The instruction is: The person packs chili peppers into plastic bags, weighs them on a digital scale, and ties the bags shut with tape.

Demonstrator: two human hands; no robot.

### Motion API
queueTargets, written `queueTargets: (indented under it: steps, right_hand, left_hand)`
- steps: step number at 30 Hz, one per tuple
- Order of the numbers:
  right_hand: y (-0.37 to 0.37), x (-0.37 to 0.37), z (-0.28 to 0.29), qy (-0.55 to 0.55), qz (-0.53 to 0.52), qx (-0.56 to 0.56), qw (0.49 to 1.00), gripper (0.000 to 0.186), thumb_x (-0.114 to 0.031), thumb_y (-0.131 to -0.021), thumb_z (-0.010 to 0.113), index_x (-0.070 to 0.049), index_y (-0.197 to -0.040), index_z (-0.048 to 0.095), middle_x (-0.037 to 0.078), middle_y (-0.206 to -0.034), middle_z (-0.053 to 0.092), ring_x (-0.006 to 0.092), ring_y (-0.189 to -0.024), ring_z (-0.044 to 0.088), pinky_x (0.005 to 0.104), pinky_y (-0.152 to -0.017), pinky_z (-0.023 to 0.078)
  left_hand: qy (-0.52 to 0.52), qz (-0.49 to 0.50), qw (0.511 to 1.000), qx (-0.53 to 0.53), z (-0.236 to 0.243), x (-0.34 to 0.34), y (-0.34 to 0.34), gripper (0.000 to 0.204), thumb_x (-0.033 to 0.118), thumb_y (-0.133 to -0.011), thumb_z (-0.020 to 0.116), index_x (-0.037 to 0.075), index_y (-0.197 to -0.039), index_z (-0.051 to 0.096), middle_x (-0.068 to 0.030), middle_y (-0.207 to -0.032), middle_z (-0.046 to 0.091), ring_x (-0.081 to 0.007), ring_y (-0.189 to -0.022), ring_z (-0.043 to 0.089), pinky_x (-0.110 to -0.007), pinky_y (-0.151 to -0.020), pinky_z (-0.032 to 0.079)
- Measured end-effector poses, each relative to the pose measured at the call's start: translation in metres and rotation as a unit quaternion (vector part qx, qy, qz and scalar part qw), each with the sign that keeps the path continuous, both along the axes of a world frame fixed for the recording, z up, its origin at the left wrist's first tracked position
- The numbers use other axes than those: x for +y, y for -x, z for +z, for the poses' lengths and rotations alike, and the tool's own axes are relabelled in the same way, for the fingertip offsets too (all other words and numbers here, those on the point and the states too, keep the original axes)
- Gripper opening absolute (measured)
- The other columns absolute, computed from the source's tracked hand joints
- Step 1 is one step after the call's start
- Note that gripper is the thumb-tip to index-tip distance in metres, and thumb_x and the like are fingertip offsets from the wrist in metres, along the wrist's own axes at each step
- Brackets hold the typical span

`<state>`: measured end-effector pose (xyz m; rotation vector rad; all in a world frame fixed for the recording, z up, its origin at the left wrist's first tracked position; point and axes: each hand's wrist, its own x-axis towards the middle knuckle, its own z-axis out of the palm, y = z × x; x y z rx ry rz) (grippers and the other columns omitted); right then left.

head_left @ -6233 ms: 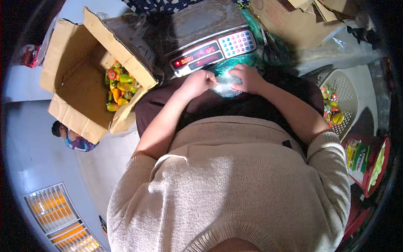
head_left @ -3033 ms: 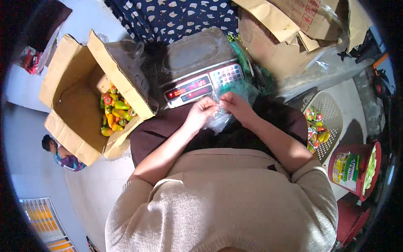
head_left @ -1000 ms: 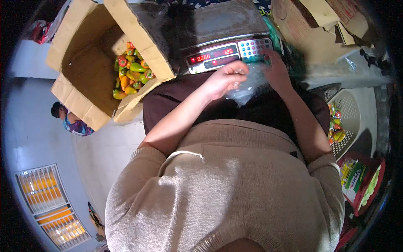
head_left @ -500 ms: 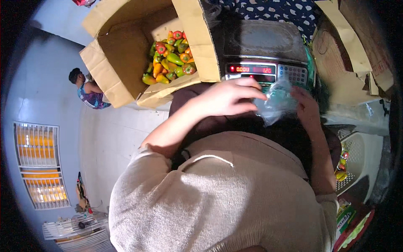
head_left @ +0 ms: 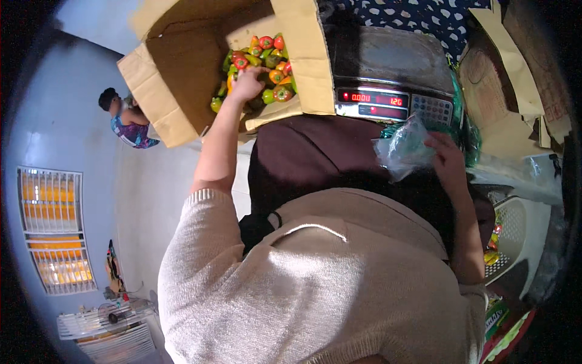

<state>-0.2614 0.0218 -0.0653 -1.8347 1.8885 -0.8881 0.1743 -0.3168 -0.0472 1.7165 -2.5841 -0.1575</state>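
My left hand reaches into a cardboard box, fingers apart at the pile of red, orange and green peppers, appearing to touch it. On the other side, my right hand is in shadow, its fingers gripping the edge of a crumpled clear plastic bag above my dark-covered lap. A metal weighing scale with red lit displays and a keypad is beside the box, just beyond the bag. Green plastic lies at the scale's right.
A seated person in a patterned sleeveless top is beyond the box at left, by a barred window. Torn cardboard stands at right, above a perforated basket with bagged peppers. Dark patterned cloth lies behind the scale.
Both hands were at the plastic bag. My left hand has left it and moved up-left into the pepper box; my right hand stays with the bag. The view has shifted.
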Motion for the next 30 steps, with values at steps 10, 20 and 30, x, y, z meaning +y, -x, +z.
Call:
queueTargets:
  steps: [10,20,30]
  right_hand:
    - [-0.007,-0.002,0.015,0.068,-0.066,0.095,0.991,0.049,0.003,-0.073,0.047,-0.013,-0.119,0.055,0.008,-0.135,0.044,0.0297,-0.118,0.049,0.0380,-0.095,0.045]
    - [-0.020,-0.004,-0.006,0.086,-0.053,0.132,0.986,0.056,0.003,-0.073,0.043,-0.005,-0.129,0.043,0.010,-0.140,0.038,0.0254,-0.118,0.049,0.0324,-0.086,0.049]
    - [-0.060,0.004,-0.018,0.252,0.019,0.005,0.968,0.056,0.003,-0.079,0.048,-0.003,-0.134,0.037,0.011,-0.136,0.042,0.0256,-0.093,0.062,0.0297,-0.076,0.051]
  left_hand:
    - [0.015,0.090,0.996,0.011,0.044,-0.001,-0.045,0.058,0.050,-0.088,0.047,0.001,-0.118,0.054,-0.0187,-0.119,0.055,-0.0337,-0.115,0.048,-0.043,-0.095,0.038]
    - [-0.066,-0.379,0.871,0.307,0.129,0.250,0.184,0.028,0.012,-0.080,0.059,0.005,-0.108,0.058,-0.0104,-0.104,0.062,-0.0237,-0.096,0.059,-0.035,-0.086,0.046]
    - [-0.675,0.140,0.443,0.573,-0.032,0.219,0.292,0.027,0.028,-0.095,0.039,0.007,-0.103,0.053,-0.0104,-0.085,0.061,-0.0225,-0.077,0.063,-0.037,-0.063,0.055]
